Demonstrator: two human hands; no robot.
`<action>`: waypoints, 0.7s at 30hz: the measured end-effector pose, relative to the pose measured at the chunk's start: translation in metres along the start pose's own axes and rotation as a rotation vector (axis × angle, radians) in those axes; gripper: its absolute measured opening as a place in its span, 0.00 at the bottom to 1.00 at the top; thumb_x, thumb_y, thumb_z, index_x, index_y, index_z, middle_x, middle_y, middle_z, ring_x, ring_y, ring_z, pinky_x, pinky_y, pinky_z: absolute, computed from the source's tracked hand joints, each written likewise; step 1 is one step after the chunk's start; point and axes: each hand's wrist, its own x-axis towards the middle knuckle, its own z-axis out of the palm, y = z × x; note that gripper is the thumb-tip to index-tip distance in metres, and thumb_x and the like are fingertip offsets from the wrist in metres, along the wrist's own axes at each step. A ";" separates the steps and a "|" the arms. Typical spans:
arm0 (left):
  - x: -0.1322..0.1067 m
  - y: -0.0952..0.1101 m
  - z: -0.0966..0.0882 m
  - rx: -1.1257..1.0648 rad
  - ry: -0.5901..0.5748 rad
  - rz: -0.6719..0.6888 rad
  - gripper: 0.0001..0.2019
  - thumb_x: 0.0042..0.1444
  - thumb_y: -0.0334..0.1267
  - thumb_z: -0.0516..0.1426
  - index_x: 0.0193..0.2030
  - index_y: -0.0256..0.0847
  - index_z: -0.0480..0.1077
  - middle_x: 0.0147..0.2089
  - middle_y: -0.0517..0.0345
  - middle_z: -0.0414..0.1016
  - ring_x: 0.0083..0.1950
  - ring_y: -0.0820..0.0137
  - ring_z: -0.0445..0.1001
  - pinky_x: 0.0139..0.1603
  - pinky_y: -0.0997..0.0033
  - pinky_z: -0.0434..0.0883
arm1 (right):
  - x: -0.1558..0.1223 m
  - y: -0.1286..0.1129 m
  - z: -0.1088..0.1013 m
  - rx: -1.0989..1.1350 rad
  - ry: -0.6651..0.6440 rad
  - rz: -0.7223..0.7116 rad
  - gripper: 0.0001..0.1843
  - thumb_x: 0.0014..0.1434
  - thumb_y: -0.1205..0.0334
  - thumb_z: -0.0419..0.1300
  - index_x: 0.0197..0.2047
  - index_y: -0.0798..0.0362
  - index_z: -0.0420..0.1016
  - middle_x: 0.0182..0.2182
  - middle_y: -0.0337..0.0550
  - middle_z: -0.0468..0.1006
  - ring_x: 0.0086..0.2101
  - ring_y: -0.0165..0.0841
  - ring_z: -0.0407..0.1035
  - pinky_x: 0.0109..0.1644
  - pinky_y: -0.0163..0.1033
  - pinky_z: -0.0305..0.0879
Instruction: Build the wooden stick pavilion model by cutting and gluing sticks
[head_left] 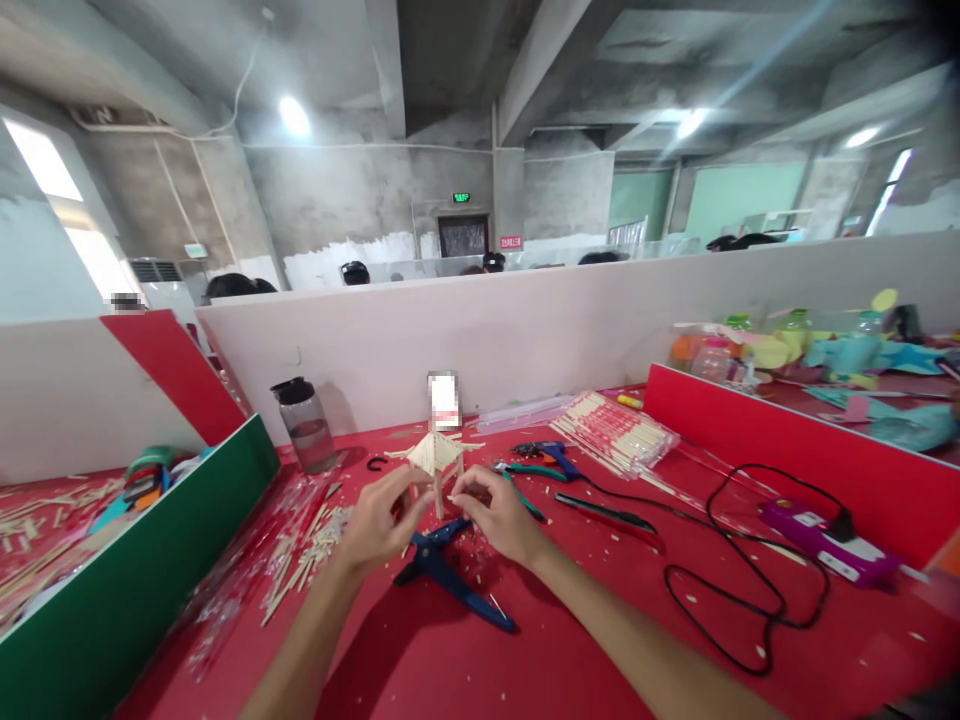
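Note:
A small pavilion model (435,455) made of pale wooden sticks, with a pointed roof on thin posts, stands on the red table before me. My left hand (384,515) is at its left side, thumb and fingers curled together at a post. To the right of the posts, my right hand (499,510) is closed in a pinch; whatever lies between its fingertips is too small to make out. Below and between my hands lies a dark blue cutter-like hand tool (454,580). Green-handled pliers (529,480) rest just beyond my right hand.
A blue glue gun (551,455) and a utility knife (607,515) lie to the right. Its black cord runs toward a purple power strip (829,545). Bagged sticks (611,435) lie behind. Stick scraps (315,545) and a water bottle (306,425) are left. Green (150,570) and red dividers (810,450) flank the table.

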 end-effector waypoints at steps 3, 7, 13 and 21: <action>0.000 0.001 0.005 0.049 -0.072 0.108 0.07 0.64 0.37 0.54 0.44 0.40 0.71 0.34 0.59 0.75 0.28 0.75 0.68 0.33 0.77 0.65 | -0.002 0.001 0.006 0.047 0.011 0.008 0.05 0.60 0.60 0.60 0.33 0.51 0.70 0.25 0.34 0.69 0.26 0.29 0.64 0.32 0.34 0.63; -0.001 -0.003 0.010 0.066 -0.092 0.152 0.05 0.64 0.36 0.54 0.43 0.41 0.71 0.35 0.58 0.76 0.31 0.74 0.71 0.36 0.77 0.67 | -0.004 0.001 0.009 0.063 0.012 0.009 0.06 0.60 0.58 0.60 0.34 0.51 0.70 0.25 0.34 0.68 0.25 0.29 0.63 0.30 0.33 0.61; -0.002 -0.006 0.013 0.066 -0.100 0.112 0.05 0.64 0.36 0.54 0.42 0.41 0.71 0.33 0.59 0.75 0.31 0.74 0.71 0.34 0.77 0.67 | -0.004 -0.001 0.008 0.091 0.003 0.016 0.06 0.59 0.60 0.60 0.34 0.52 0.69 0.25 0.34 0.68 0.24 0.28 0.63 0.29 0.33 0.61; -0.002 -0.006 0.017 0.006 -0.091 0.072 0.06 0.65 0.38 0.53 0.41 0.41 0.70 0.32 0.59 0.74 0.29 0.75 0.69 0.34 0.76 0.67 | -0.002 0.001 0.004 0.030 -0.004 -0.015 0.03 0.59 0.63 0.60 0.34 0.52 0.70 0.26 0.34 0.69 0.26 0.28 0.64 0.32 0.33 0.62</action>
